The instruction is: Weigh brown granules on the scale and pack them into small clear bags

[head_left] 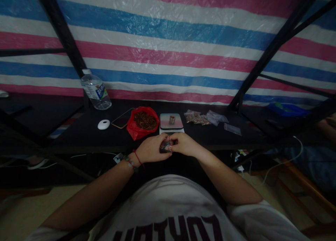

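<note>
My left hand (152, 149) and my right hand (185, 144) meet at the table's front edge, fingers closed on a small clear plastic bag (166, 147). What is in the bag is too dark to make out. Just beyond my fingers stands a small digital scale (165, 122), with a small upright brownish piece (172, 119) on its plate. Left of the scale, an open red plastic bag (133, 131) holds a heap of brown dried bits (145, 121). To the right lie several small filled bags (195, 117) and flat clear bags (232, 129).
A large clear bottle (96, 91) stands at the back left of the black table (126, 143). Near it are a white rounded device (104, 124) and a phone (123, 119). Black metal posts (252, 64) frame both sides. A blue tray (288, 110) sits far right.
</note>
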`<state>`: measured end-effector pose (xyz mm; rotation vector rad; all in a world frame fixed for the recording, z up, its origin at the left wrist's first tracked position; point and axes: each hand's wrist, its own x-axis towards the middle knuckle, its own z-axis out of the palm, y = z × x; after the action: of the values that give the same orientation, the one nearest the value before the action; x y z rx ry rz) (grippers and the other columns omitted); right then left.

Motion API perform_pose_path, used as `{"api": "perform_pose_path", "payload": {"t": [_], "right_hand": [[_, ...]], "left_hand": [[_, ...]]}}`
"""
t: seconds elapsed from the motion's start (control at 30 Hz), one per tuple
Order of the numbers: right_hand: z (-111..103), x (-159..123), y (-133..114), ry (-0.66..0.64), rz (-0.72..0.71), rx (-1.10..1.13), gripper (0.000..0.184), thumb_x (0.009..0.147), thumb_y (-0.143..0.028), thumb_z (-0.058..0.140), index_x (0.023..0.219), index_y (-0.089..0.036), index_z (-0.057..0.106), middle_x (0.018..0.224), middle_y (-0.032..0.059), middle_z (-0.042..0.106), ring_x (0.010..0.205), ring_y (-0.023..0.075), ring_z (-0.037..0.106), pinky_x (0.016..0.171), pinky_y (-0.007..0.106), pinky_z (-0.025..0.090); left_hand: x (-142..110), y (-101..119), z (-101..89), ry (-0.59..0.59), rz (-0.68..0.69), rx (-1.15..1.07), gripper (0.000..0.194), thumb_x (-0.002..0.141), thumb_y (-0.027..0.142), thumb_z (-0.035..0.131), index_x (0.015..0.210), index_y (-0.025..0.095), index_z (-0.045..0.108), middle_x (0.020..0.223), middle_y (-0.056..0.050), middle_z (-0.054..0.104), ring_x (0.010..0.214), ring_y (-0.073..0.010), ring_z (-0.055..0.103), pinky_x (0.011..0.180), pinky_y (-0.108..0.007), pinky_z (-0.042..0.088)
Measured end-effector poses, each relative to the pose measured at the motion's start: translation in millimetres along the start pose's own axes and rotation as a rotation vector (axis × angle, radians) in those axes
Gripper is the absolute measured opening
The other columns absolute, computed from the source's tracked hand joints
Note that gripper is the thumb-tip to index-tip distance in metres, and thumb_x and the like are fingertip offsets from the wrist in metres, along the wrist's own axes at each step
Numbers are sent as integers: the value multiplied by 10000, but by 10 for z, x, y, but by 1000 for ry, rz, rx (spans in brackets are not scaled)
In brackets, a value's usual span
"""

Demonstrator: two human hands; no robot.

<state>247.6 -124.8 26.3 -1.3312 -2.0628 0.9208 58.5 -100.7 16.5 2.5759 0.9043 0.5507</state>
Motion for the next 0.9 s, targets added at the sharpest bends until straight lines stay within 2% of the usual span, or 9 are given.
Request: {"api": "perform_pose_path", "payload": {"t": [0.1, 0.23, 0.37, 0.47, 0.57, 0.67, 0.77, 0.9], "right_hand": [[-99, 22, 18, 165, -15, 51, 218, 768, -260, 629, 940, -173, 732, 760, 14, 677, 641, 114, 558, 606, 223, 406], [-378, 30, 128, 406, -9, 143, 252, 790, -351, 594, 884, -154, 720, 793, 36, 683, 666, 131, 576, 627, 247, 432], [-606, 31, 353, 522, 47, 160, 265, 785, -363, 570, 870, -155, 711, 707, 18, 649, 602, 127, 551, 576, 248, 419], [-631, 79, 476, 582, 47, 142, 256, 787, -350, 565, 872, -157, 710, 756, 28, 668, 637, 135, 569, 601, 257, 441], [-540, 208, 426, 531, -4, 104, 239, 804, -316, 565, 905, -157, 712, 823, 41, 697, 703, 148, 605, 669, 276, 473], [-402, 440, 208, 412, -80, -28, 227, 835, -234, 540, 957, -173, 722, 909, 45, 718, 797, 156, 638, 764, 288, 489], [-284, 788, -27, 254, -131, -236, 281, 839, -127, 514, 1003, -203, 729, 1040, 33, 718, 974, 159, 639, 888, 278, 465], [-146, 1348, -148, 63, -126, -424, 292, 847, -105, 524, 1038, -189, 727, 1110, 38, 708, 1038, 160, 631, 935, 243, 438]], "left_hand": [[5, -95, -15, 35, -17, -44, 423, 739, 458, 644, 1046, 190, 530, 903, -51, 643, 781, -211, 624, 673, -299, 453], [27, -308, -52, 115, -74, -156, 422, 779, 449, 603, 1089, 174, 523, 930, -55, 645, 794, -199, 618, 718, -305, 467], [57, -534, -96, 213, -133, -246, 402, 797, 476, 573, 1051, 167, 543, 971, -61, 646, 848, -204, 614, 782, -324, 472], [76, -662, -102, 274, -180, -301, 374, 809, 499, 537, 986, 172, 567, 957, -51, 649, 858, -206, 609, 781, -322, 471], [87, -722, -69, 244, -239, -312, 383, 808, 525, 525, 948, 172, 578, 895, -39, 650, 786, -197, 603, 728, -315, 468], [92, -726, -13, 193, -252, -221, 387, 792, 530, 549, 939, 173, 581, 859, -38, 649, 753, -199, 596, 704, -313, 457], [92, -712, 38, 178, -221, -133, 365, 785, 502, 566, 940, 172, 582, 864, -46, 648, 755, -200, 594, 704, -311, 452], [84, -689, 69, 152, -185, -89, 329, 792, 463, 571, 935, 166, 575, 873, -60, 648, 764, -200, 597, 715, -315, 458]]}}
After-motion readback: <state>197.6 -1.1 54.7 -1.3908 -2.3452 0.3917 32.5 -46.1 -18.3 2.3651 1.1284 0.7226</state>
